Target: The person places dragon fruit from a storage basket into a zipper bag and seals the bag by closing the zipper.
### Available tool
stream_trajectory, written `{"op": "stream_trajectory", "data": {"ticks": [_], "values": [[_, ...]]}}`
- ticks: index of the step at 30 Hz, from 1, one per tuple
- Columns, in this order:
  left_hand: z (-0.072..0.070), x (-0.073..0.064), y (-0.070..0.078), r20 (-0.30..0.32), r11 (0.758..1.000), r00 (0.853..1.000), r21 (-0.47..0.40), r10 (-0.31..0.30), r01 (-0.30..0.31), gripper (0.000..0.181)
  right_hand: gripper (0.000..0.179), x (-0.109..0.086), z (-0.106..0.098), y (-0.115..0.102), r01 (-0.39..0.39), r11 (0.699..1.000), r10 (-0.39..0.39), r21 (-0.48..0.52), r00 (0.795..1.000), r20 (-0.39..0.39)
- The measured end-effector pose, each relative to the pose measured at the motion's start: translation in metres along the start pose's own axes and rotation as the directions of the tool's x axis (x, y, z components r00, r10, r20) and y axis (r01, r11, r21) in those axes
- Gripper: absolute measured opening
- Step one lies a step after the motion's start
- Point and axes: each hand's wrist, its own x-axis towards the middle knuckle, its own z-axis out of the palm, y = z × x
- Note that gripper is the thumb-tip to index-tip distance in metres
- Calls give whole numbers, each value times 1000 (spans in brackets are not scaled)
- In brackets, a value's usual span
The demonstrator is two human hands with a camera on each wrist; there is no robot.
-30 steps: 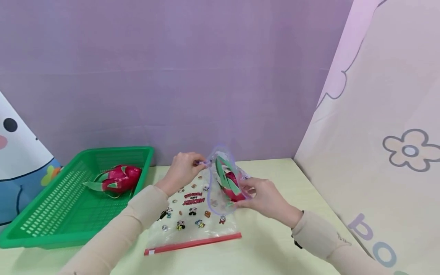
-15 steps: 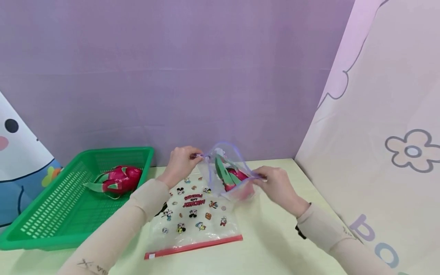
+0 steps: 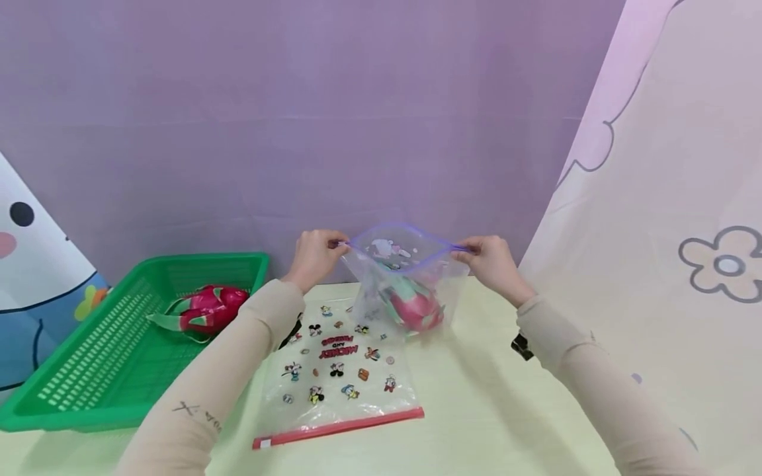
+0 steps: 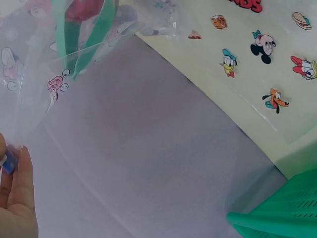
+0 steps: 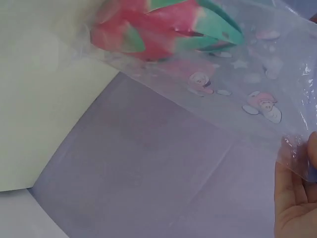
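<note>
A clear zip bag (image 3: 369, 284) with a purple zip rim and small printed figures hangs upright between my two hands, its mouth spread apart. Inside lies a pink dragon fruit (image 3: 417, 311) with green scales, low in the bag. My left hand (image 3: 315, 258) pinches the left end of the zip rim; the left wrist view shows a blue bit (image 4: 10, 162) between thumb and fingers. At the other end, my right hand (image 3: 494, 264) pinches the rim's right corner. A second clear bag (image 3: 339, 390), printed with cartoon characters and edged by a red slider strip, lies flat on the table.
To the left stands a green plastic basket (image 3: 95, 370) holding another dragon fruit (image 3: 214, 311). The pale table (image 3: 476, 410) ends at a purple backdrop (image 3: 357, 132), and a white panel with a flower outline (image 3: 655, 198) rises on the right.
My right hand has moved from beside the fruit to the bag's right corner, and both hands have risen. The bag's mouth is stretched wider, and the fruit sits lower in it.
</note>
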Motion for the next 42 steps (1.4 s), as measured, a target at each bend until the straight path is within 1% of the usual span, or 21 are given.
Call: {"op": "stream_trajectory", "data": {"ticks": [3, 5, 8, 10, 12, 14, 16, 20, 22, 26, 29, 33, 37, 40, 42], "values": [[-1, 3, 1, -9, 1000, 1000, -5, -22, 22, 20, 16, 7, -1, 0, -21, 1000, 21, -6, 1000, -11], [-1, 4, 2, -23, 1000, 999, -8, -22, 22, 20, 16, 11, -1, 2, -37, 999, 37, 4, 999, -24], [-5, 7, 6, -54, 1000, 999, -15, 6, -7, 21, 17, 17, -2, 5, -64, 998, 65, 23, 996, -62], [-8, 9, 11, -81, 999, 996, -7, 36, -37, 21, 18, 20, -5, 6, -91, 995, 95, 42, 991, -90], [-12, 11, 16, -94, 998, 994, -2, 63, -64, 21, 19, 21, -9, 8, -113, 993, 118, 45, 986, -115], [-17, 11, 20, -85, 997, 993, -2, 77, -78, 21, 19, 20, -13, 8, -126, 991, 131, 47, 983, -127], [-22, 9, 23, -59, 997, 995, -11, 81, -82, 21, 19, 18, -16, 8, -120, 992, 125, 46, 984, -129], [-34, -1, 25, 1, 998, 998, -32, 58, -58, 21, 18, 10, -21, 5, -86, 994, 92, 62, 990, -106], [-39, -8, 25, 14, 999, 999, -30, 45, -44, 21, 18, 6, -23, 3, -78, 994, 85, 76, 992, -90], [-47, -20, 25, 32, 999, 999, -20, 39, -38, 19, 18, 1, -26, 0, -87, 992, 93, 95, 994, -62], [-50, -27, 25, 57, 999, 998, -37, 33, -31, 18, 17, -1, -27, -1, -97, 991, 101, 91, 994, -42], [-47, -39, 22, 81, 998, 997, -60, 19, -14, 18, 16, -5, -24, 2, -93, 992, 96, 86, 995, -28], [-42, -49, 17, 62, 998, 997, -39, 54, -51, 18, 14, -8, -16, 5, -85, 992, 87, 95, 996, -18], [-40, -53, 13, 41, 995, 994, -21, 99, -98, 17, 14, -9, -12, 7, -81, 992, 82, 99, 997, -10], [-39, -54, 13, 34, 993, 993, -22, 117, -116, 17, 14, -8, -11, 8, -77, 992, 78, 97, 997, -10]]}}
